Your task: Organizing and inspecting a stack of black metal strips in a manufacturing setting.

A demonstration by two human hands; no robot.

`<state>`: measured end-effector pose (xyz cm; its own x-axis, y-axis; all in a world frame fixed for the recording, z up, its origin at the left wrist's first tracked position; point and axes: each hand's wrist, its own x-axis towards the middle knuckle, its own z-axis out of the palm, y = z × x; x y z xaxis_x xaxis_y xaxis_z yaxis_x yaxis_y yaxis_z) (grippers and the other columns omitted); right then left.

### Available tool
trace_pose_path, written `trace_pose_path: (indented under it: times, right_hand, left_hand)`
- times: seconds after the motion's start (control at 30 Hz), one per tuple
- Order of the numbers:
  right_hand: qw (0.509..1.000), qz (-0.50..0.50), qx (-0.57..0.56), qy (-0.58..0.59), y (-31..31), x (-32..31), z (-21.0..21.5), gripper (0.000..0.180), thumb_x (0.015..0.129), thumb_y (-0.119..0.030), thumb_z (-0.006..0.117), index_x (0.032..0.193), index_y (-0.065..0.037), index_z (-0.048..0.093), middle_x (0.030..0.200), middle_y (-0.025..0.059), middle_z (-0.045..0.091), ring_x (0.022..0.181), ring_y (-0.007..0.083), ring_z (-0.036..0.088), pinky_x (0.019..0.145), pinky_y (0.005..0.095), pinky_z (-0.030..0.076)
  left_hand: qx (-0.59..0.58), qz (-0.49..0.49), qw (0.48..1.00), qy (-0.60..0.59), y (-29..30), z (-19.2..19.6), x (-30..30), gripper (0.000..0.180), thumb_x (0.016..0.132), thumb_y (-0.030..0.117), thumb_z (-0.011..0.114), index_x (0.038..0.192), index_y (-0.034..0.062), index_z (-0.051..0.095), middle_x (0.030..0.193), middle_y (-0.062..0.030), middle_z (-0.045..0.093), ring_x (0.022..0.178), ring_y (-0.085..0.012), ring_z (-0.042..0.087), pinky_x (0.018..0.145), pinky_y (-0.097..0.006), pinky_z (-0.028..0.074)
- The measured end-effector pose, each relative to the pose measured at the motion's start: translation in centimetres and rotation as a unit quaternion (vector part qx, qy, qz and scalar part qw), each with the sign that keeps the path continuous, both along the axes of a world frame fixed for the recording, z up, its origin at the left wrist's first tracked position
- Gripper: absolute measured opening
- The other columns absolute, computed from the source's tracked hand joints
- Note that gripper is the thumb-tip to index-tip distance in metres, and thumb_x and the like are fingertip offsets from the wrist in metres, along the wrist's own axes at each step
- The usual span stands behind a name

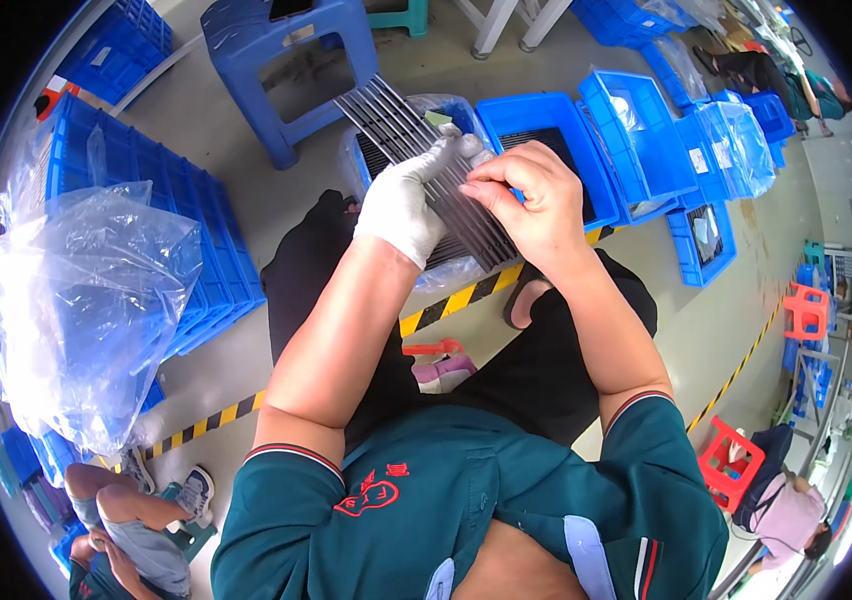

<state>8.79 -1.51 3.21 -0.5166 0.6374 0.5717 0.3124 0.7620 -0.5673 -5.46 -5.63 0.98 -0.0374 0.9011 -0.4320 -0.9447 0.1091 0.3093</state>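
My left hand (401,212), in a white glove, is closed around a bundle of long, thin dark strips (383,112). The strips lie side by side and slant from upper left to lower right above my knees. My right hand (538,195) is bare, its thumb and forefinger pinched together at the right edge of the bundle. What is between those fingertips is too small to make out. Below the strips stands a blue bin lined with clear plastic (456,277), with more dark strips in it. To its right, a blue bin (601,205) also holds dark strips.
Stacked blue crates (166,190) stand at left, with a clear plastic bag (86,310) over them. A blue stool (291,60) is ahead. More blue bins (646,130) stand at right. Striped floor tape (456,300) runs beneath me. Other people sit at lower left and right.
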Motion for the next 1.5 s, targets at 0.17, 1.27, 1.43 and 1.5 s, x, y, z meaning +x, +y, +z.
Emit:
trace_pose_path:
  times: [0.17, 1.27, 1.43, 1.5]
  right_hand:
    - [0.995, 0.020, 0.070, -0.062, -0.1, 0.0, 0.4, 0.014, 0.069, -0.014, 0.078, 0.078, -0.011, 0.070, 0.074, 0.0029, 0.064, 0.073, 0.0226, 0.060, 0.067, 0.0349, 0.049]
    - [0.999, 0.005, 0.033, 0.029, -0.6, -0.5, 1.3, 0.013, 0.068, -0.009, 0.079, 0.075, -0.008, 0.069, 0.070, 0.0045, 0.064, 0.068, 0.0233, 0.059, 0.061, 0.0334, 0.048]
    - [0.998, 0.013, -0.054, 0.025, -0.4, -0.7, -0.1, 0.014, 0.067, -0.010, 0.080, 0.076, -0.006, 0.070, 0.070, 0.0049, 0.063, 0.069, 0.0220, 0.059, 0.061, 0.0327, 0.048]
    - [0.999, 0.009, -0.046, 0.013, -0.4, -0.7, -0.1, 0.013, 0.068, -0.010, 0.080, 0.075, -0.007, 0.070, 0.069, 0.0048, 0.063, 0.069, 0.0227, 0.059, 0.061, 0.0329, 0.048]
  left_hand:
    - [-0.008, 0.010, 1.000, 0.021, -0.1, -0.1, 0.0, 0.014, 0.094, 0.008, 0.059, 0.105, -0.0004, 0.062, 0.098, -0.0132, 0.067, 0.091, -0.0251, 0.065, 0.082, -0.037, 0.054]
    - [0.026, -0.006, 0.999, -0.020, -0.2, 0.2, -0.1, 0.012, 0.095, 0.009, 0.058, 0.102, 0.0004, 0.061, 0.096, -0.0129, 0.066, 0.088, -0.0245, 0.064, 0.082, -0.035, 0.053]
    - [0.002, 0.001, 1.000, 0.001, 0.0, 0.4, 0.1, 0.013, 0.095, 0.009, 0.058, 0.103, 0.0002, 0.062, 0.096, -0.0126, 0.066, 0.088, -0.0243, 0.064, 0.082, -0.035, 0.053]
    - [0.000, 0.001, 1.000, -0.002, 0.0, 0.2, 0.1, 0.013, 0.095, 0.009, 0.058, 0.103, 0.0003, 0.063, 0.096, -0.0124, 0.067, 0.088, -0.0242, 0.064, 0.082, -0.035, 0.053]
